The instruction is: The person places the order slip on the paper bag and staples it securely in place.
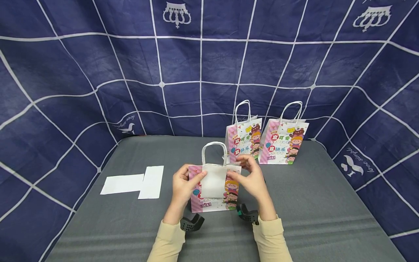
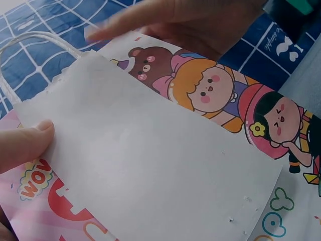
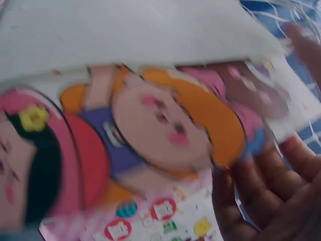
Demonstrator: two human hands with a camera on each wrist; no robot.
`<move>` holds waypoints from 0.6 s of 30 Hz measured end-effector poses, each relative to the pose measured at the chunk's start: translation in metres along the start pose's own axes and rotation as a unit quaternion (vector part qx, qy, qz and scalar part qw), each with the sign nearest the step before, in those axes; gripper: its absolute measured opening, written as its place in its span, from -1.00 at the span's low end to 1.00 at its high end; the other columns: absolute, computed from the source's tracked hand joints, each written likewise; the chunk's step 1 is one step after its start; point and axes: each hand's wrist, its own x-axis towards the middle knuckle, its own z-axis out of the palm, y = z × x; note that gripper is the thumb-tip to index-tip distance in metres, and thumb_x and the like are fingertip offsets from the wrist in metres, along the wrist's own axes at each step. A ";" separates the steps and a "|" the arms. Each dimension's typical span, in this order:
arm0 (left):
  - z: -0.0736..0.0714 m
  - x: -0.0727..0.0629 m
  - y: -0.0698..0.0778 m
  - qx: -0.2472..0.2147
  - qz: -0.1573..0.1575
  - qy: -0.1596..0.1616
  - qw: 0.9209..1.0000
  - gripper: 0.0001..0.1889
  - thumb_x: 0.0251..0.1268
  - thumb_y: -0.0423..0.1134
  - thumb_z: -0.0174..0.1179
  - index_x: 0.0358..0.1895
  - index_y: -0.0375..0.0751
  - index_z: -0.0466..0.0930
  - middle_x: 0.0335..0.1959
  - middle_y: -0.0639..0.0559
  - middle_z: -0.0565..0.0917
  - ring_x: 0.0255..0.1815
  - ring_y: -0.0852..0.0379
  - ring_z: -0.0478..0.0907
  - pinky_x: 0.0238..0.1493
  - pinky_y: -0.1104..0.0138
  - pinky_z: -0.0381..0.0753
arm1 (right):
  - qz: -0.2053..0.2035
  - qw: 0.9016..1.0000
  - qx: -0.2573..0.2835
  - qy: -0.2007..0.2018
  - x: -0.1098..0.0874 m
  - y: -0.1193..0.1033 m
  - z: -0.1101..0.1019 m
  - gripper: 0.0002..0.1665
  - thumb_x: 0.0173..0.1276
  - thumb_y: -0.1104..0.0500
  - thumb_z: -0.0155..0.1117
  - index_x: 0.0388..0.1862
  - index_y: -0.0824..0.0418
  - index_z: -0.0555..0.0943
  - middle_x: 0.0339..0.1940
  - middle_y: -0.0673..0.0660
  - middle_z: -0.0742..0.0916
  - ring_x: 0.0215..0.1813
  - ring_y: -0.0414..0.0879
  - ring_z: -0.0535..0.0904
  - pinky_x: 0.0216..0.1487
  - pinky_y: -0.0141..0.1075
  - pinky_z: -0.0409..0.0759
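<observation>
In front of me stands a pink and white cartoon-print paper gift bag point(image 1: 214, 205) with a twisted white handle point(image 1: 214, 143). A blank white paper piece point(image 2: 165, 150) covers much of its front, its top edge at the handle's base. My left hand point(image 1: 184, 182) grips the bag's upper left side, thumb lying on the white paper and other fingers mostly hidden behind. At the upper right edge is my right hand point(image 1: 253, 178), thumb toward the front and fingers around the side of the bag. The right wrist view shows those fingers point(image 3: 271, 175) curled beside the printed characters, slightly blurred.
Two matching gift bags, one nearer the middle point(image 1: 243, 140) and one farther right point(image 1: 284, 142), stand upright at the back. On the left, two white paper slips point(image 1: 151, 182) overlap on the grey tabletop point(image 1: 327, 211). A blue checked curtain point(image 1: 183, 62) surrounds the table.
</observation>
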 end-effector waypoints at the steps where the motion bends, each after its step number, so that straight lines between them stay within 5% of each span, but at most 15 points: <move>1: 0.001 -0.001 0.003 0.001 0.000 -0.001 1.000 -0.82 -0.03 -0.60 0.33 -0.39 -0.52 0.50 -0.67 0.07 0.59 -0.70 0.20 0.48 -0.72 0.40 0.47 | -0.003 1.000 0.019 0.000 0.001 0.005 -0.003 -0.62 0.10 0.48 0.33 -0.10 0.52 0.44 -0.20 0.38 0.61 -0.18 -0.24 0.52 -0.02 -0.28 0.47; 4: 0.003 -0.002 0.014 0.005 0.000 -0.003 1.000 -0.83 -0.03 -0.60 0.32 -0.39 -0.54 0.49 -0.67 0.03 0.60 -0.70 0.19 0.49 -0.73 0.38 0.48 | -0.006 0.998 0.059 0.015 0.004 0.021 -0.014 -0.84 0.31 0.51 0.07 -0.15 0.59 0.45 -0.26 0.39 0.61 -0.20 -0.30 0.56 -0.07 -0.41 0.52; 7: 0.006 -0.003 0.020 0.005 -0.004 -0.002 1.000 -0.82 -0.02 -0.59 0.33 -0.38 -0.54 0.50 -0.67 0.01 0.60 -0.70 0.19 0.50 -0.72 0.38 0.50 | 0.013 0.997 0.066 0.044 0.005 0.034 -0.023 -0.81 0.43 0.46 -0.08 -0.18 0.60 0.47 -0.29 0.37 0.62 -0.22 -0.29 0.58 -0.10 -0.45 0.53; 18: 0.004 -0.004 0.021 0.011 -0.006 -0.003 1.000 -0.83 -0.01 -0.55 0.34 -0.38 -0.51 0.52 -0.66 -0.02 0.60 -0.71 0.16 0.50 -0.73 0.36 0.49 | 0.148 0.985 -0.004 0.092 0.004 0.049 -0.042 -0.73 0.44 0.26 0.06 -0.13 0.51 0.50 -0.14 0.47 0.64 -0.21 -0.30 0.57 -0.11 -0.57 0.46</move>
